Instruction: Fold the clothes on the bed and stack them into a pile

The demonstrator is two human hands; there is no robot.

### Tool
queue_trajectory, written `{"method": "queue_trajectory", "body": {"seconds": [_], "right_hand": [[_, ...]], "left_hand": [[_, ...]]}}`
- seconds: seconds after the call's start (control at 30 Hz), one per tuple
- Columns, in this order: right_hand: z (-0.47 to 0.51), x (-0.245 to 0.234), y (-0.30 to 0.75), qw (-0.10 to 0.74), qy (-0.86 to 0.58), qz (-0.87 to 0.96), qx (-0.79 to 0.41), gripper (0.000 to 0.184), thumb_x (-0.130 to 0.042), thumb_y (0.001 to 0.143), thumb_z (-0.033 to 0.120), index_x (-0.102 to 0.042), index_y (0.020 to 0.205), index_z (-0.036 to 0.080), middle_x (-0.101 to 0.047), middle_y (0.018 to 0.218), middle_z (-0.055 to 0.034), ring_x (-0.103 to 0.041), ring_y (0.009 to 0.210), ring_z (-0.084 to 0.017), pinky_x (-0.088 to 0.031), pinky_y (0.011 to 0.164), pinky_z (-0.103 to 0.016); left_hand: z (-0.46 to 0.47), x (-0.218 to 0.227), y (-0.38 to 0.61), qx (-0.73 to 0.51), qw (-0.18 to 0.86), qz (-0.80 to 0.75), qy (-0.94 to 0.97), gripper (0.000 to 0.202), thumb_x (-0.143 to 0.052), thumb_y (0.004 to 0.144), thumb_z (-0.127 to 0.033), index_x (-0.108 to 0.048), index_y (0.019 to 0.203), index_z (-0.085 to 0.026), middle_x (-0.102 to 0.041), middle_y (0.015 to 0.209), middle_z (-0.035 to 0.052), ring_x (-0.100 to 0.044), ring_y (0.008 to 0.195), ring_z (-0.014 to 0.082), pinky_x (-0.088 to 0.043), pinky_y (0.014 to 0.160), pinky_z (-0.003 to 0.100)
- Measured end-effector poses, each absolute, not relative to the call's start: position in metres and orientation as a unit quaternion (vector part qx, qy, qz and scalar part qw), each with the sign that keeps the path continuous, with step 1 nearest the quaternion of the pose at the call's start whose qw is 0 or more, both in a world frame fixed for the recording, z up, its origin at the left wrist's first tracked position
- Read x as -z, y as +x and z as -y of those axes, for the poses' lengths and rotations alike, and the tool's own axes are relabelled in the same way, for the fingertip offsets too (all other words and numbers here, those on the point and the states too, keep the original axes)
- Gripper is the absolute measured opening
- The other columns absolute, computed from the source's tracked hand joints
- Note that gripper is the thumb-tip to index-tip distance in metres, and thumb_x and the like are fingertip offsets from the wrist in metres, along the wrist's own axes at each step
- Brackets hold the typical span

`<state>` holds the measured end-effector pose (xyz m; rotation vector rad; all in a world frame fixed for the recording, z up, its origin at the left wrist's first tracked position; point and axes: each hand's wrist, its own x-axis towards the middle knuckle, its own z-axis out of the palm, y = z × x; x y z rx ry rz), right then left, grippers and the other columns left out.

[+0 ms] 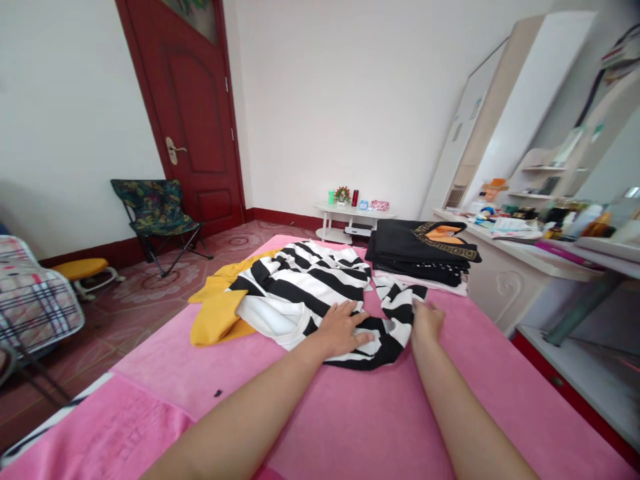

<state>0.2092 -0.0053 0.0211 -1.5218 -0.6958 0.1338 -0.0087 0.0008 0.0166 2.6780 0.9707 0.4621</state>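
Your forearms (240,417) are spanning the near part of the pink bed (360,427), where lettering (133,443) by the near left corner is showing too faintly to read. Your left hand (345,328) is lying flat, fingers spread, on the striped top (310,273), most of which is lying beyond it toward the far edge. Your right hand (429,322) is curling against the top's sleeve (400,317), nearer the right edge; whether it is gripping, I cannot tell.
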Motion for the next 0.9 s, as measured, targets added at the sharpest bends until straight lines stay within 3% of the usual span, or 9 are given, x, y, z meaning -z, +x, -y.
{"method": "queue_trajectory", "body": {"seconds": [0.1,0.2,0.3,0.37,0.5,0.6,0.73,0.83,0.9], "right_hand": [[0.01,-0.057,0.202,0.733,-0.616,0.286,0.042,0.055,-0.05,0.075,0.029,-0.04,0.127,0.016,-0.049,0.127,-0.0129,-0.051,0.116,-0.023,-0.043,0.096,-0.04],[0.017,-0.084,0.17,0.734,-0.517,0.44,-0.009,0.035,-0.054,0.076,0.031,-0.058,0.108,0.017,-0.062,0.108,-0.0074,-0.059,0.102,-0.021,-0.045,0.092,-0.04],[0.026,-0.085,0.122,0.591,-0.52,0.584,-0.197,0.03,-0.059,0.074,0.037,-0.065,0.094,0.016,-0.068,0.091,-0.0074,-0.064,0.082,-0.021,-0.05,0.077,-0.038],[0.032,-0.071,0.091,0.479,-0.54,0.651,-0.236,0.041,-0.065,0.068,0.039,-0.065,0.103,0.017,-0.067,0.104,-0.0094,-0.063,0.088,-0.023,-0.05,0.077,-0.039],[0.045,-0.042,0.047,0.231,-0.548,0.789,-0.153,0.085,-0.075,0.059,0.046,-0.045,0.135,0.024,-0.047,0.139,-0.0104,-0.043,0.124,-0.03,-0.036,0.099,-0.045],[0.05,-0.035,0.035,0.155,-0.57,0.805,-0.058,0.06,-0.064,0.076,0.045,-0.051,0.131,0.025,-0.043,0.143,-0.0095,-0.039,0.127,-0.031,-0.034,0.098,-0.045],[0.044,-0.032,0.037,0.213,-0.583,0.784,-0.015,0.028,-0.052,0.084,0.025,-0.063,0.11,0.021,-0.061,0.12,-0.0099,-0.053,0.108,-0.027,-0.042,0.084,-0.035],[0.032,-0.028,0.049,0.338,-0.605,0.713,-0.106,0.028,-0.047,0.087,0.034,-0.066,0.099,0.017,-0.069,0.088,-0.0088,-0.061,0.086,-0.026,-0.045,0.076,-0.036],[0.022,-0.028,0.062,0.49,-0.59,0.604,-0.218,0.033,-0.049,0.085,0.042,-0.066,0.093,0.016,-0.069,0.082,-0.0066,-0.063,0.08,-0.024,-0.047,0.076,-0.037]], "left_hand": [[-0.005,-0.014,-0.008,-0.201,0.168,-0.326,0.908,0.062,-0.047,0.084,-0.061,-0.047,0.136,-0.027,-0.033,0.149,0.0086,-0.027,0.137,0.0313,-0.018,0.112,0.053],[-0.018,-0.017,-0.01,-0.323,0.317,-0.328,0.829,0.04,-0.057,0.083,-0.036,-0.061,0.119,-0.02,-0.059,0.127,0.0102,-0.052,0.12,0.0261,-0.037,0.105,0.043],[-0.035,-0.037,-0.023,-0.437,0.423,-0.351,0.712,0.033,-0.04,0.09,-0.022,-0.062,0.112,-0.011,-0.071,0.098,0.0117,-0.068,0.086,0.0179,-0.052,0.084,0.034],[-0.044,-0.058,-0.036,-0.52,0.439,-0.363,0.637,0.033,-0.037,0.089,-0.018,-0.061,0.11,-0.009,-0.071,0.093,0.0119,-0.068,0.075,0.0146,-0.053,0.075,0.03],[-0.048,-0.096,-0.058,-0.621,0.481,-0.344,0.514,0.023,-0.046,0.083,-0.014,-0.065,0.095,-0.011,-0.071,0.081,0.0066,-0.064,0.065,0.0099,-0.048,0.062,0.02],[-0.043,-0.11,-0.062,-0.618,0.501,-0.328,0.509,0.022,-0.047,0.081,-0.012,-0.066,0.092,-0.012,-0.07,0.076,0.0046,-0.062,0.061,0.0077,-0.045,0.057,0.017],[-0.037,-0.112,-0.054,-0.62,0.491,-0.315,0.524,0.02,-0.047,0.081,-0.011,-0.067,0.088,-0.013,-0.069,0.072,0.003,-0.061,0.058,0.0074,-0.044,0.055,0.016],[-0.031,-0.109,-0.044,-0.631,0.445,-0.3,0.561,0.021,-0.047,0.082,-0.012,-0.067,0.088,-0.013,-0.068,0.073,0.0028,-0.06,0.06,0.0079,-0.046,0.059,0.018],[-0.024,-0.107,-0.037,-0.632,0.409,-0.281,0.595,0.022,-0.046,0.083,-0.014,-0.067,0.09,-0.014,-0.068,0.075,0.0028,-0.061,0.062,0.0088,-0.048,0.061,0.019]]}}
